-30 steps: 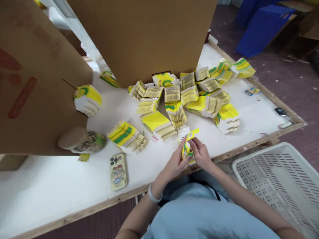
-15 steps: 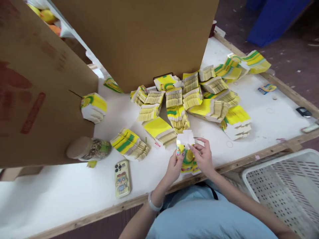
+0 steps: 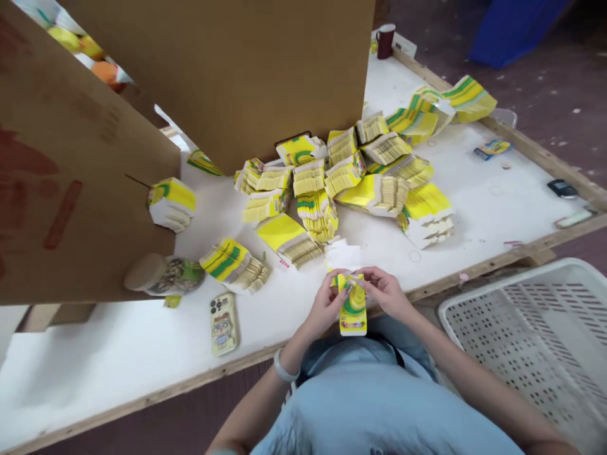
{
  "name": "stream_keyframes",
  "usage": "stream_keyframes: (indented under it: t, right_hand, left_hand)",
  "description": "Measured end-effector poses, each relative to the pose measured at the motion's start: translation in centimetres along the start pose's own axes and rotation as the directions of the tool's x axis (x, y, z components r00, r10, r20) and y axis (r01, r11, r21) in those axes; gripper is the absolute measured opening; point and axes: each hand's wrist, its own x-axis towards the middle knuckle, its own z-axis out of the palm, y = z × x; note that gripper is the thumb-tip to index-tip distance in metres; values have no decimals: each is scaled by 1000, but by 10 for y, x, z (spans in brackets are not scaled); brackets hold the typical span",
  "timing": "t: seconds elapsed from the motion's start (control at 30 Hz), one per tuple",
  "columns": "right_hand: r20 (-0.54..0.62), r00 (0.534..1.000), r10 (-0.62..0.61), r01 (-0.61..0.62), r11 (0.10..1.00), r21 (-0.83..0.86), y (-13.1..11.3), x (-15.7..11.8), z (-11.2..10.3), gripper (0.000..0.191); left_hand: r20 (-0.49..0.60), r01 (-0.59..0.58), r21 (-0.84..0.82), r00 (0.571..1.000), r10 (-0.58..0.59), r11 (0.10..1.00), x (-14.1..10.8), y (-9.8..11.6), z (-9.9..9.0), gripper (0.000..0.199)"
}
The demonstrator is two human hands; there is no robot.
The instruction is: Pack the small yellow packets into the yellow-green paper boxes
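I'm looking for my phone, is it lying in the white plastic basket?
No, the phone lies flat on the white table, left of the hands, while the basket sits off the table's right edge.

Left hand and right hand grip a yellow carton together.

No text, brand or number can be read here. The small yellow and green box carries a red strip of print near its lower end, but it is too small and blurred to make out. The cardboard sheet at the left bears faded red marks, also not readable. The phone case shows only a cartoon figure.
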Motion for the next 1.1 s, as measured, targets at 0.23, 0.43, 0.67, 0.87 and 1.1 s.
stream_keyframes:
  t: [0.23, 0.43, 0.67, 0.87, 1.1]
  right_hand:
    - [-84, 992, 98, -102, 994, -39, 5, -51, 5, 30]
    - [61, 998, -22, 34, 977, -209, -6, -47, -11, 33]
    - [185, 970, 156, -142, 986, -87, -28, -59, -3, 50]
    - [268, 891, 367, -399, 914, 78, -36, -51, 4, 48]
    - [275, 888, 369, -395, 918, 42, -38, -54, 5, 53]
  left_hand:
    - [-40, 57, 67, 998, -55, 996, -42, -11, 20, 46]
    - [-11, 45, 164, 999, -44, 985, -38, -2, 12, 62]
    - [-46, 35, 276, 999, -23, 960, -42, 5, 9, 47]
    - [2, 25, 307, 1000, -27, 951, -40, 9, 8, 40]
    - [0, 28, 318, 1000, -30, 948, -42, 8, 10, 40]
